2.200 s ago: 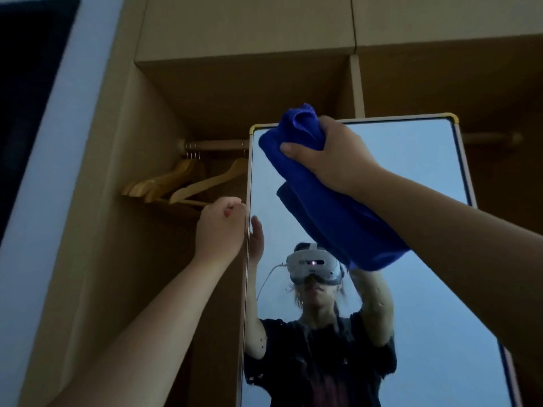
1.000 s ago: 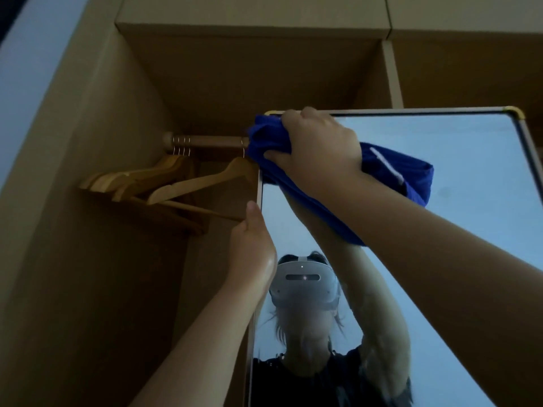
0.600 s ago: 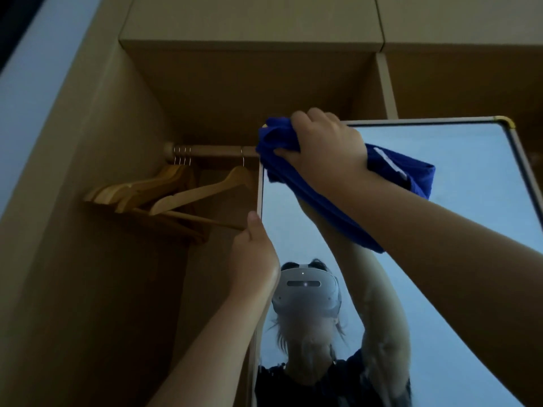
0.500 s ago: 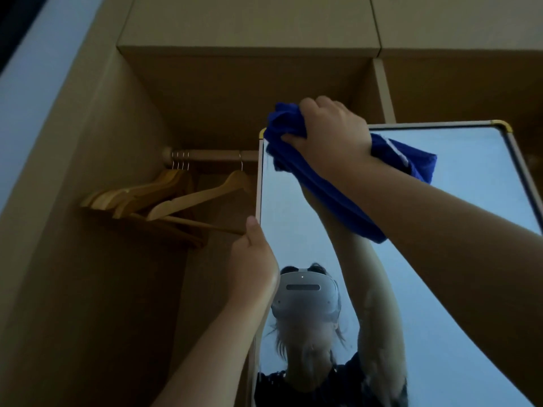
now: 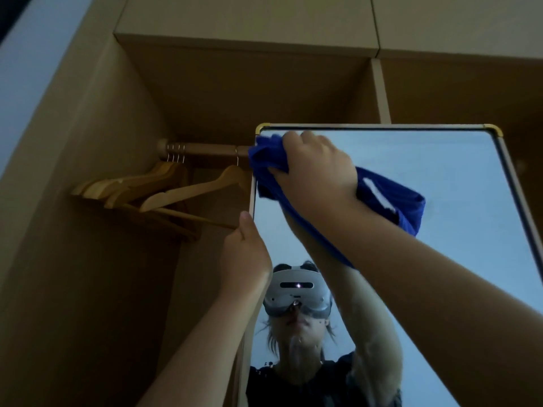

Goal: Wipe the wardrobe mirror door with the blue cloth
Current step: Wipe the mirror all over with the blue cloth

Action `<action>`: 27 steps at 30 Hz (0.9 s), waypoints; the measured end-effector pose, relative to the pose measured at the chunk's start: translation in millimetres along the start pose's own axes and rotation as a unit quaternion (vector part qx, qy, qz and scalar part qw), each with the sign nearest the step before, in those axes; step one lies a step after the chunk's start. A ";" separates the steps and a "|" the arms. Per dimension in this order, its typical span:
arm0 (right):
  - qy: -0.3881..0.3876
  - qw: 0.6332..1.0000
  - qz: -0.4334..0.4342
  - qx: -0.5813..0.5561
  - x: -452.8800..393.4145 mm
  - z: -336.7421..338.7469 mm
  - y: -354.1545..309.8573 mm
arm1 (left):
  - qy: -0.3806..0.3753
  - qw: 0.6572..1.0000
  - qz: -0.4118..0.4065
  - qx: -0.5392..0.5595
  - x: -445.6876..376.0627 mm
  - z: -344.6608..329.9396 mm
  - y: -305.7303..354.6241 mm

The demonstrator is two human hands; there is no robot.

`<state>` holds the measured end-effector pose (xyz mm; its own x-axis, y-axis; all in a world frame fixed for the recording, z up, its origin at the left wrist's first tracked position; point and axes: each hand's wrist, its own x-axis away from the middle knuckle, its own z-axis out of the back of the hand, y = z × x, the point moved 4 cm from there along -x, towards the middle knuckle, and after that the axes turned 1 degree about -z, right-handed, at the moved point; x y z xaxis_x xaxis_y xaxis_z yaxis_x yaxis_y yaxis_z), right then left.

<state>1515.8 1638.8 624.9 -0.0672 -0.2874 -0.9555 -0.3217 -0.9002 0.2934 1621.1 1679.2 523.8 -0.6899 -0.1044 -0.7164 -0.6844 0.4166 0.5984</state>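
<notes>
The wardrobe mirror door (image 5: pixel 440 177) stands tall in front of me, with a thin frame and gold corner caps. My right hand (image 5: pixel 316 168) grips the bunched blue cloth (image 5: pixel 269 163) and presses it against the glass at the top left corner. The rest of the cloth hangs down and to the right behind my wrist. My left hand (image 5: pixel 245 251) grips the mirror door's left edge below the cloth, thumb up along the frame. The glass reflects a person wearing a headset.
Left of the mirror door the wardrobe is open, with a wooden rail (image 5: pixel 202 148) and several wooden hangers (image 5: pixel 164 189) on it. A closed upper cabinet (image 5: pixel 249 22) runs overhead. The wardrobe's side panel (image 5: pixel 73 201) rises at the left.
My right hand and the cloth slid down a little from the mirror's top edge, staying at the top left corner. The left hand keeps its hold on the door's edge.
</notes>
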 end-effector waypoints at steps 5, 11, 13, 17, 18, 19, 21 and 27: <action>0.052 0.997 0.042 0.036 19.0 -7.7 -15.3 | 0.011 0.999 -0.013 -0.047 0.1 1.3 6.0; 0.028 0.998 0.024 0.056 -17.1 -3.8 -20.7 | 0.015 0.998 -0.026 -0.061 1.1 2.1 6.9; 0.020 0.999 -0.027 0.042 -40.2 -0.4 -16.2 | 0.005 0.997 -0.027 -0.078 0.9 4.6 8.7; -0.010 0.995 -0.091 0.027 -63.1 -5.0 -9.3 | -0.011 0.994 -0.031 -0.101 -2.4 4.7 6.6; -0.016 0.995 -0.099 0.022 -63.6 -6.7 -9.8 | -0.010 0.994 -0.031 -0.101 -3.1 4.8 5.6; -0.021 0.994 -0.106 0.017 -62.7 -7.3 -11.1 | -0.009 0.995 -0.032 -0.096 -3.4 4.5 4.7; -0.028 0.993 -0.116 0.007 -57.4 -6.1 -14.1 | 0.005 0.996 -0.038 -0.084 -3.0 3.7 3.0; -0.062 0.993 -0.098 -0.010 -14.3 -1.4 -25.2 | 0.031 0.997 -0.059 -0.041 -1.7 -1.5 0.0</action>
<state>1526.2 1665.2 631.2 -0.1211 -0.0639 -0.9906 -0.3211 -0.9418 0.1000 1621.9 1678.0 525.6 -0.6151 -0.2055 -0.7612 -0.7767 0.3239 0.5402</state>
